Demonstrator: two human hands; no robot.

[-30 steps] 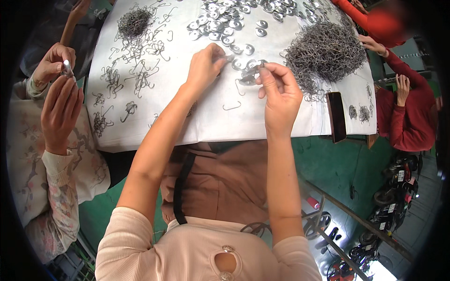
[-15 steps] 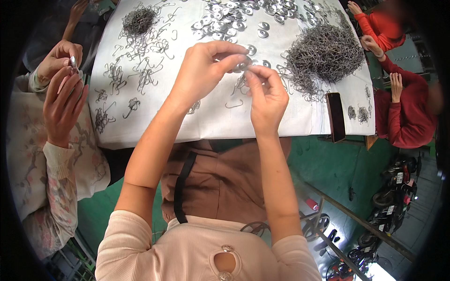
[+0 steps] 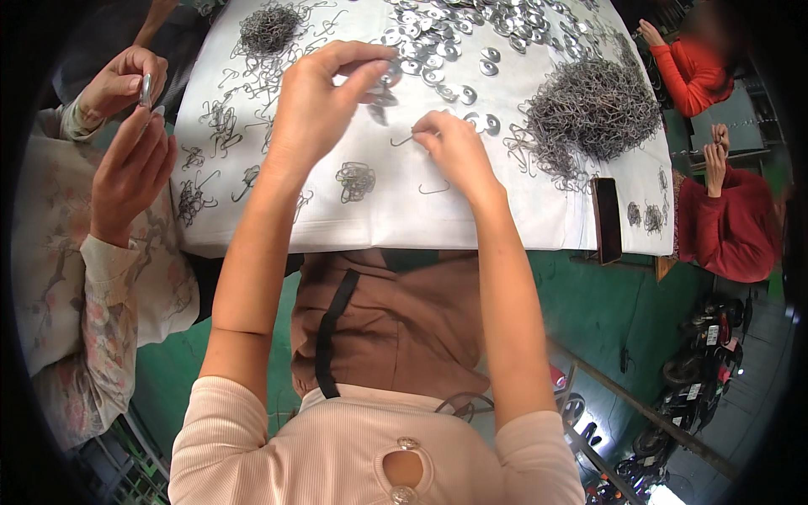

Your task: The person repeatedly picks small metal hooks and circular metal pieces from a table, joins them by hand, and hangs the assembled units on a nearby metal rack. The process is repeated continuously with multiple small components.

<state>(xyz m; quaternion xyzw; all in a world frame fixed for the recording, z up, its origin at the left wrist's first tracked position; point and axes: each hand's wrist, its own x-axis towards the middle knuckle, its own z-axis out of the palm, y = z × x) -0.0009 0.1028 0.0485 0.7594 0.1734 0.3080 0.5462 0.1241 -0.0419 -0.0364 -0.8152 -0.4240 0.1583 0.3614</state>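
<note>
My left hand [image 3: 313, 105] is raised over the middle of the white-covered table, thumb and fingers pinched on a shiny round metal disc [image 3: 390, 77]. Just under it shows another blurred grey piece, and whether it hangs or falls I cannot tell. To the right, my right hand [image 3: 459, 153] pinches a thin bent wire hook [image 3: 401, 142] by one end, low over the cloth. A single wire hook [image 3: 434, 188] lies on the cloth below that hand. Between my forearms lies a small bundle of wire hooks [image 3: 355, 181].
Metal discs [image 3: 438, 50] are spread at the far middle. A big heap of wire hooks [image 3: 593, 109] lies right, a smaller heap [image 3: 268, 29] far left. A phone [image 3: 606, 220] lies at the right front edge. Co-workers' hands [image 3: 126, 160] work at left, others at right.
My hands have moved apart, the left one up and leftward with the disc. My right hand now holds a wire hook away from the disc. The bundle between my forearms has come into view.
</note>
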